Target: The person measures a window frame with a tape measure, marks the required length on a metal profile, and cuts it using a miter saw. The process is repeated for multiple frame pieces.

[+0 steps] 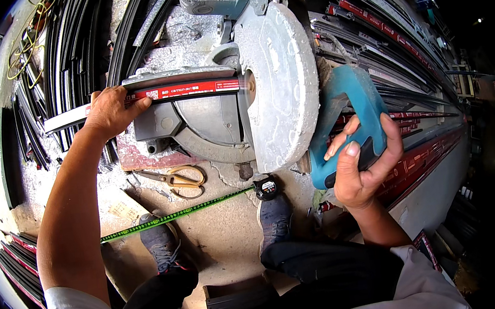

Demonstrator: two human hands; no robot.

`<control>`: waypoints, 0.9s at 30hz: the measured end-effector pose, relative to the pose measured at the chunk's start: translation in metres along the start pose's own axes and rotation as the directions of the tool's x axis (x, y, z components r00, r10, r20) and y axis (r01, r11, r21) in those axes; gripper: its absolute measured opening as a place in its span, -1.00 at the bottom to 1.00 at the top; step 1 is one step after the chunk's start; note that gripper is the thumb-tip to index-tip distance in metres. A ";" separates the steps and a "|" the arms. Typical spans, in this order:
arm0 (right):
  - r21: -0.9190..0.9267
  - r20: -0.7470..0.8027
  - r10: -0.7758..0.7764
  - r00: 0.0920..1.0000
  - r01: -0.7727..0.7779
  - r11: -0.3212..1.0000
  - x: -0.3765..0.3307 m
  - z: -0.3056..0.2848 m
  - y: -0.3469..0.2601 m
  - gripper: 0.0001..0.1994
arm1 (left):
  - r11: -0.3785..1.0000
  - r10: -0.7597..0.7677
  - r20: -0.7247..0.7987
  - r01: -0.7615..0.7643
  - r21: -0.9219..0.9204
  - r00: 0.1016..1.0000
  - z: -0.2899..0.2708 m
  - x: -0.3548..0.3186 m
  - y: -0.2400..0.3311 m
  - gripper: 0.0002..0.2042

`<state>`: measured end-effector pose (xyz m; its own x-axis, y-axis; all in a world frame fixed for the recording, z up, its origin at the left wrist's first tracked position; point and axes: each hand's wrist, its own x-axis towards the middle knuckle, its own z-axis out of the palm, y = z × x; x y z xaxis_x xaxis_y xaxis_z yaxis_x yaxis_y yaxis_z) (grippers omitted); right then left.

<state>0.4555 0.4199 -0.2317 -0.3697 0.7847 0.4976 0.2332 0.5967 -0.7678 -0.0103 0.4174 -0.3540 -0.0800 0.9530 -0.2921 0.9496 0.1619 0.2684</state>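
Note:
My left hand [111, 110] is closed over a long metal profile [198, 90] with a red printed film, pressing it against the fence of a miter saw [280, 91]. The profile's right end runs under the saw's dusty round guard, where a bit of blade shows. Its pale left end sticks out past my hand. My right hand [362, 169] wraps round the teal loop handle [368, 99] of the saw, fingers through the opening and thumb on the near side.
Scissors [181, 179] and an extended green tape measure [266, 187] lie before the saw, near my shoes [164, 248]. Dark profiles [71, 52] are heaped at the far left. More red-filmed profiles [423, 160] lie stacked on the right. A yellow cord [26, 57] tangles at the upper left.

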 end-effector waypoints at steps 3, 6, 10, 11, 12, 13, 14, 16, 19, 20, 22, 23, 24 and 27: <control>-0.006 0.001 -0.008 1.000 0.008 1.000 -0.003 0.000 0.002 -0.32 | 1.000 0.003 -0.004 -0.003 0.001 1.000 -0.001 -0.001 0.000 -0.14; -0.029 0.014 -0.036 0.999 0.036 0.999 -0.005 0.000 0.005 -0.34 | 1.000 0.007 0.016 -0.007 -0.003 1.000 -0.003 0.001 0.003 -0.16; -0.053 0.025 -0.059 0.998 0.060 0.997 -0.012 0.003 0.006 -0.35 | 0.999 0.034 -0.031 -0.034 0.000 0.999 -0.002 -0.001 0.001 -0.19; -0.056 0.023 -0.063 0.998 0.064 0.996 -0.013 0.004 0.007 -0.36 | 0.999 0.042 -0.052 -0.043 -0.003 0.998 -0.001 -0.002 0.001 -0.19; -0.059 0.021 -0.067 0.998 0.068 0.996 -0.015 0.005 0.009 -0.36 | 0.999 0.035 -0.039 -0.035 -0.004 0.999 -0.001 -0.001 0.000 -0.19; -0.060 0.018 -0.068 0.998 0.069 0.996 -0.018 0.005 0.010 -0.36 | 1.000 0.028 -0.024 -0.028 -0.003 0.999 -0.002 -0.001 0.001 -0.20; -0.060 0.019 -0.073 0.997 0.074 0.995 -0.020 0.006 0.012 -0.36 | 1.000 0.021 -0.009 -0.021 -0.003 1.000 -0.003 -0.001 0.002 -0.20; -0.063 0.022 -0.085 0.996 0.086 0.994 -0.022 0.006 0.014 -0.35 | 1.000 0.015 -0.004 -0.015 0.006 1.000 -0.005 -0.001 0.004 -0.20; -0.044 0.013 -0.073 0.997 0.073 0.996 -0.023 0.007 0.013 -0.35 | 0.999 0.029 -0.040 -0.029 -0.012 0.999 -0.001 -0.001 0.004 -0.20; -0.042 0.013 -0.069 0.998 0.070 0.997 -0.021 0.007 0.012 -0.35 | 0.999 0.035 -0.059 -0.036 -0.020 0.998 0.000 -0.001 0.002 -0.19; -0.036 0.015 -0.059 0.998 0.060 0.998 -0.016 0.005 0.009 -0.36 | 1.000 0.026 -0.035 -0.027 -0.011 0.999 0.000 0.000 0.000 -0.19; -0.046 0.019 -0.062 0.998 0.063 0.997 -0.011 0.003 0.007 -0.36 | 1.000 0.021 -0.022 -0.021 -0.007 1.000 -0.001 0.000 -0.001 -0.19; -0.033 -0.005 -0.032 0.999 0.032 0.999 -0.005 0.002 0.004 -0.36 | 1.000 0.018 -0.021 -0.018 -0.003 1.000 -0.001 0.000 0.000 -0.19; 0.003 -0.045 0.080 0.996 -0.080 0.997 0.032 -0.004 -0.020 -0.34 | 1.000 0.013 -0.003 -0.013 0.003 1.000 -0.001 0.002 -0.001 -0.19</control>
<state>0.4427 0.4341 -0.1990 -0.3092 0.8367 0.4520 0.2591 0.5315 -0.8065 -0.0114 0.4195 -0.3538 -0.0683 0.9558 -0.2859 0.9516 0.1485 0.2690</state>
